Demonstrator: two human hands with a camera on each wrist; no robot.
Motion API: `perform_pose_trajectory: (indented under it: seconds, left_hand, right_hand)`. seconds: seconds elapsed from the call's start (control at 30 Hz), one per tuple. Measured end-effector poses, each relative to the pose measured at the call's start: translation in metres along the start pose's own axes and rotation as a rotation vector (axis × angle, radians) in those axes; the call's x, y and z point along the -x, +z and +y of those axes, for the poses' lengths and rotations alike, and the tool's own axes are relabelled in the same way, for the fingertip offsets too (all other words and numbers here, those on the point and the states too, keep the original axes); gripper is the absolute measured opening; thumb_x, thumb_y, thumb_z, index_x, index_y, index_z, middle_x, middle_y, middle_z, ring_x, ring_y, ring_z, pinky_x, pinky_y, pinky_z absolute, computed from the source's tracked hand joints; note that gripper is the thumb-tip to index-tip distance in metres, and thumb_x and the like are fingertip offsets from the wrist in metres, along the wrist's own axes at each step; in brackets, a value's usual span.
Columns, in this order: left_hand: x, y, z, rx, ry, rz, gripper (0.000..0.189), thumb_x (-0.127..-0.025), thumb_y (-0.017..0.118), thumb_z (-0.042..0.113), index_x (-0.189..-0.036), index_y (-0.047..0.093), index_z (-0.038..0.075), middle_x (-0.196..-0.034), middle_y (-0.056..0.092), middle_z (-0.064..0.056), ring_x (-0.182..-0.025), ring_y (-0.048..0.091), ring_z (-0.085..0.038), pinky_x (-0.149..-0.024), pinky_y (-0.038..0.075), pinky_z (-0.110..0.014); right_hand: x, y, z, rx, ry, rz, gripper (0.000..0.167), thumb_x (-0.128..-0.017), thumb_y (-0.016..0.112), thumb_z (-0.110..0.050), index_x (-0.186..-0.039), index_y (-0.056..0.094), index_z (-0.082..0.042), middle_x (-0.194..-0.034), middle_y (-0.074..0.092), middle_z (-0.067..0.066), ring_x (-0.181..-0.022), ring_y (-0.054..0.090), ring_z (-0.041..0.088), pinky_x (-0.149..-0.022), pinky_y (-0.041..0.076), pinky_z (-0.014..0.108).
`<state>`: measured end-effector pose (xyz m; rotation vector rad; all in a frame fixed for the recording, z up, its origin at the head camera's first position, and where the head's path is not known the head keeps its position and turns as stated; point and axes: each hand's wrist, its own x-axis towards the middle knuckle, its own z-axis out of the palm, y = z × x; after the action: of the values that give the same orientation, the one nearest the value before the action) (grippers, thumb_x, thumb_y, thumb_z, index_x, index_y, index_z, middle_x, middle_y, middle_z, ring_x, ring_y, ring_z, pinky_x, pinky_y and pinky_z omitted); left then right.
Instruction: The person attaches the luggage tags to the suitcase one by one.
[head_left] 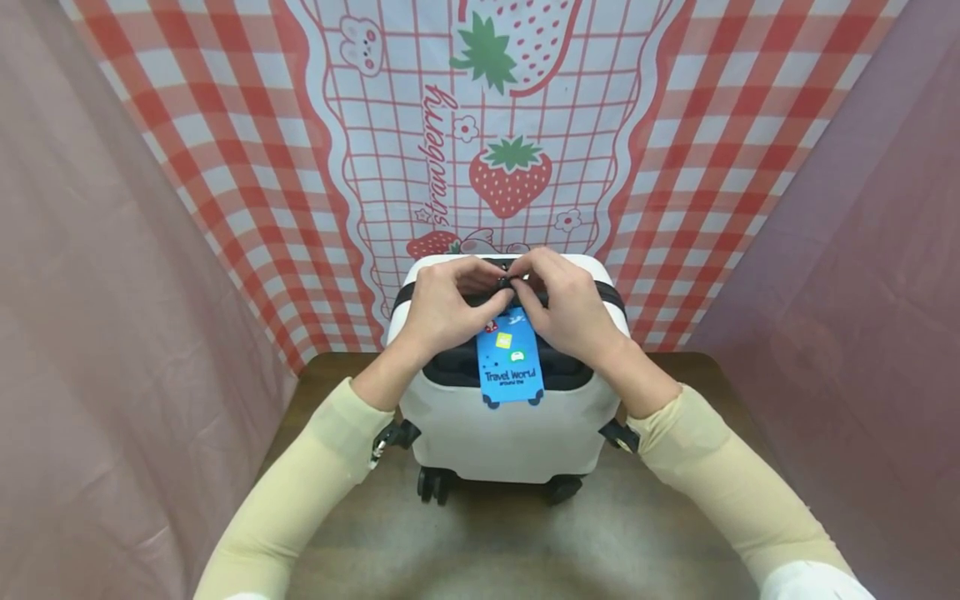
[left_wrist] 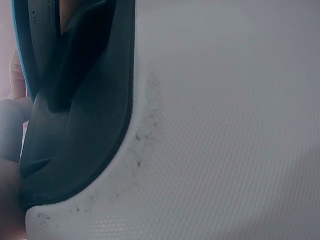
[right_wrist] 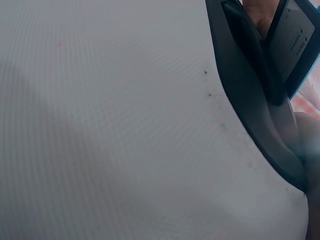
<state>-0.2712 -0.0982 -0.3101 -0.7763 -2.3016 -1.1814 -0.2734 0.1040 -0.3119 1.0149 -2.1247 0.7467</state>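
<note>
Suitcase (head_left: 510, 442) stands upright on the tabletop (head_left: 345, 550), about midway between the far left and far right corners, its body hiding the middle of the far edge. Blue tag (head_left: 511, 354) hangs flat over the black recess in its top, printed side to the person. Right wrist view shows the tag's back, with name and address lines.

Left hand (head_left: 447, 304) and right hand (head_left: 570, 308) meet above the tag, thumbs and fingers pinching a small black strap (head_left: 504, 282). Fingertips hide its join; cannot tell whether it is fastened.

Step in hand, as I judge it: fine work on the strap. Best to brace one pinch and let the other do the small pulls, strap untwisted, tag hanging free of the thumbs. Light force: the suitcase has wheels (head_left: 433, 485) and could roll.

Room: checked cloth (head_left: 247, 183) rises close behind the far edge, so little reach that way. Bare tabletop between wheels and near edge; elbows have space toward the left and right edges
</note>
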Motion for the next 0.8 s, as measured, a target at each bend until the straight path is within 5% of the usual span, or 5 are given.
perform_pose_trajectory:
  seconds: [0.8]
  left_hand:
    - [-0.0005, 0.0004, 0.0027, 0.012, 0.023, -0.028, 0.013, -0.091, 0.079, 0.014, -0.101, 0.076, 0.006, -0.102, 0.083, -0.01, -0.092, 0.082, -0.021, -0.085, 0.066, -0.035]
  right_hand:
    - [0.0033, -0.0002, 0.0006, -0.023, -0.032, 0.001, 0.014, -0.099, 0.069, 0.002, -0.111, 0.06, 0.002, -0.102, 0.067, 0.016, -0.085, 0.065, 0.025, -0.076, 0.059, 0.039]
